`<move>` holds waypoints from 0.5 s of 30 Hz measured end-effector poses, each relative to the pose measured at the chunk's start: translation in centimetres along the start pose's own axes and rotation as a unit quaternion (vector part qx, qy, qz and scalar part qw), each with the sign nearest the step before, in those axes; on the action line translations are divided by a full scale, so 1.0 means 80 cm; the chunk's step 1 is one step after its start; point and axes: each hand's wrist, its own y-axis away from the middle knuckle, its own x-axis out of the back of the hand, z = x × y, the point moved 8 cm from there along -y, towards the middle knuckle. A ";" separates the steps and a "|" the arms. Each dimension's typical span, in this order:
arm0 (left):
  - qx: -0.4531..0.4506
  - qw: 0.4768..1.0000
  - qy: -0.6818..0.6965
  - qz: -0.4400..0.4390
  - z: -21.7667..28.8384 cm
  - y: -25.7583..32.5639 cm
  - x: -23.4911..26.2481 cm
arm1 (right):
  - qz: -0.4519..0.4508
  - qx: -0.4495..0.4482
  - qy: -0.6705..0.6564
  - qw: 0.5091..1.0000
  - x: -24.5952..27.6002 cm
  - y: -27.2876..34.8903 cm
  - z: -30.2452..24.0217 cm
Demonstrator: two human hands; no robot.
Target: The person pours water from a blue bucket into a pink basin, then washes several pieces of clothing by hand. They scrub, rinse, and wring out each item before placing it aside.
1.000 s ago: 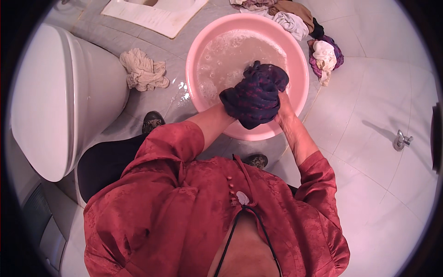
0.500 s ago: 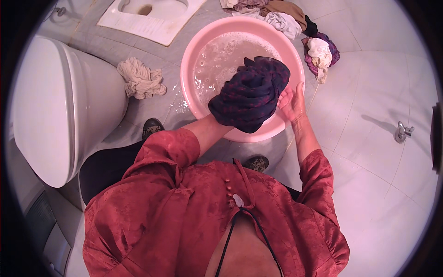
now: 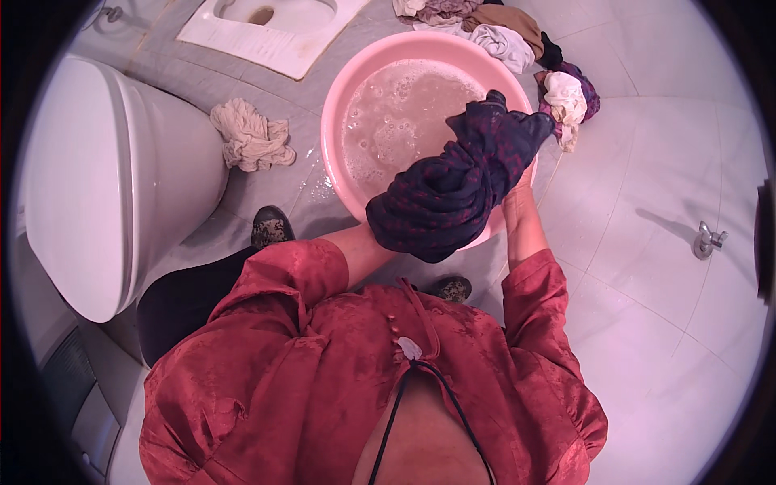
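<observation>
A bunched, twisted dark navy cloth with a purplish-red pattern (image 3: pixel 453 182) is held up over the near right part of a pink basin (image 3: pixel 333 137). My left forearm (image 3: pixel 361 250) runs in beneath the cloth's near left end, which covers the hand and fingers. At the far right end, my right hand (image 3: pixel 517 194) grips the cloth from below, its fingers mostly hidden behind the fabric. Between my two hands the cloth is wound into folds. Cloudy, sudsy water (image 3: pixel 396 109) stands in the basin.
Beyond the basin lies a heap of clothes (image 3: pixel 501 47); a white and purple bundle (image 3: pixel 566 97) is to its right. A beige cloth (image 3: pixel 250 136) sits by the white toilet (image 3: pixel 77 186). A squat toilet (image 3: pixel 299 40) is at the far left, a wall tap (image 3: pixel 708 240) at right.
The cloth has stretched out toward the right and become more twisted. My right hand, open beside it before, has closed on its far end.
</observation>
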 end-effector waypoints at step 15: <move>-0.024 0.998 -0.037 -0.041 0.017 -0.039 -0.010 | -0.019 -0.038 0.649 0.760 0.016 -0.052 0.022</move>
